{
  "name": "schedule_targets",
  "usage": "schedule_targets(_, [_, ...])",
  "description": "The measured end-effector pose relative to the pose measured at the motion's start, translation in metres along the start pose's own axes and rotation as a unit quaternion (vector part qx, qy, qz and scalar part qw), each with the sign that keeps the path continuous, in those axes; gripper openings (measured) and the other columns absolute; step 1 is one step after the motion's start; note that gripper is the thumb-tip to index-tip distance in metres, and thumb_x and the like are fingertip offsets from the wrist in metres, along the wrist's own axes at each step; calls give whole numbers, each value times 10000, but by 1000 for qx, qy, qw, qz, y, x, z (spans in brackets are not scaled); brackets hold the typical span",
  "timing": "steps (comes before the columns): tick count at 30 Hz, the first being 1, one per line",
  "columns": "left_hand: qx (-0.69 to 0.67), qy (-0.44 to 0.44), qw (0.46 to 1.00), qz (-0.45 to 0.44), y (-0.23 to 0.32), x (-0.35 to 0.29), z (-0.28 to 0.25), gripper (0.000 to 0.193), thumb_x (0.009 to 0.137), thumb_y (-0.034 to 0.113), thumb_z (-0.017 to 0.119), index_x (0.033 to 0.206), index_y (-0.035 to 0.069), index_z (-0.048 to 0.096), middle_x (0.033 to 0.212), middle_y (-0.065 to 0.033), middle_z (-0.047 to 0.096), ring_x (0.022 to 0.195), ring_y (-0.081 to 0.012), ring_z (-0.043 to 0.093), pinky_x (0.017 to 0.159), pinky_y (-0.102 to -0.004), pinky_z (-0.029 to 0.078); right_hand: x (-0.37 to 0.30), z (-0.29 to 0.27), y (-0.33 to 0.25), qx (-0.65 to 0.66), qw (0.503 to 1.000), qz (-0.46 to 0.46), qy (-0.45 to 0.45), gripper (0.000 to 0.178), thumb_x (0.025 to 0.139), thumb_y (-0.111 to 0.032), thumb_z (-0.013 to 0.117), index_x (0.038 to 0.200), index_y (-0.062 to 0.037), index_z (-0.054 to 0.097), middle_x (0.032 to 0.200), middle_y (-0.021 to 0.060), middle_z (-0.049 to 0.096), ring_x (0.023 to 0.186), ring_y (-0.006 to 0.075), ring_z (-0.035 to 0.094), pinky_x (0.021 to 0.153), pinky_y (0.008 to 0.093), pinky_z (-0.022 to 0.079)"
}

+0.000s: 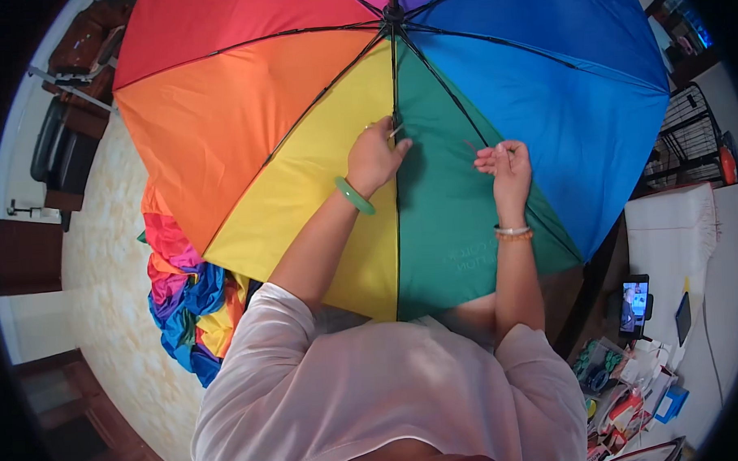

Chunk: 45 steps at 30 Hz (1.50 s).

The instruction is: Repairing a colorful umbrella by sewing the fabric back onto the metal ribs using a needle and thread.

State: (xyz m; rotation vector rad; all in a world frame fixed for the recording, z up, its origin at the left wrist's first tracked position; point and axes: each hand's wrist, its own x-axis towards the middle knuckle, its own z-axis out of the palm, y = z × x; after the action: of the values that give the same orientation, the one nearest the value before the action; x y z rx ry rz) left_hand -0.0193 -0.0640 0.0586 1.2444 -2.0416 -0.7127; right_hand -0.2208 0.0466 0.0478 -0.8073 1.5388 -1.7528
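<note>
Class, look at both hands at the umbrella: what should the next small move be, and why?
Probably bring the right hand toward the left hand. The left is at the dark rib between the yellow panel and green panel, while the right is apart, nearer the blue panel. Together, they could work one spot.

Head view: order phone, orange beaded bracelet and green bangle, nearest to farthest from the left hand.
1. Green bangle: worn just below the left hand.
2. Orange beaded bracelet: worn below the right hand.
3. Phone: farther right.
</note>
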Motion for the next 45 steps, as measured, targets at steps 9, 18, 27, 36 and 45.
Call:
schedule_targets(9, [258, -28, 966, -14, -23, -99, 32, 212, 795, 208, 599, 874, 19, 544, 779, -156, 584, 613, -370, 573, 561, -437, 475, 2, 9, -2, -107, 993, -45, 28, 70, 924, -94, 485, 943, -26, 492, 746, 67, 598, 569, 116, 528, 533, 226, 446])
schedule_targets(18, [-180, -22, 952, -247, -31, -93, 23, 144, 817, 108, 623, 909, 0, 646, 739, -88, 653, 485, -150, 493, 459, -268, 416, -16, 20, 2, -274, 942, -191, 19, 104, 826, -44, 556, 859, -54, 654, 760, 15, 589, 639, 134, 536, 603, 256, 447])
schedule_targets(27, [-398, -53, 844, -355, -21, -97, -1, 158, 824, 71, 621, 957, -3, 664, 746, -48, 654, 495, -38, 420, 432, -148, 309, -78, 80, 29, -452, 883, -78, -96, 79, 736, -73, 595, 794, -91, 645, 813, 71, 591, 702, 278, 568, 641, 373, 464])
schedule_targets(36, [-397, -41, 851, -341, -21, -98, 1, 174, 829, 55, 591, 969, -16, 665, 742, -55, 643, 504, -48, 417, 443, -156, 314, -93, 87, 38, -476, 863, -158, -67, 84, 704, -55, 603, 782, -80, 621, 802, 58, 592, 721, 285, 574, 684, 377, 465])
schedule_targets(45, [-415, -46, 840, -346, -22, -98, 1, 168, 856, 83, 568, 966, -2, 663, 745, -52, 637, 491, -39, 389, 423, -149, 289, -92, 85, 38, -466, 865, -163, -87, 77, 707, -48, 602, 776, -80, 612, 795, 53, 579, 727, 276, 566, 698, 373, 461])
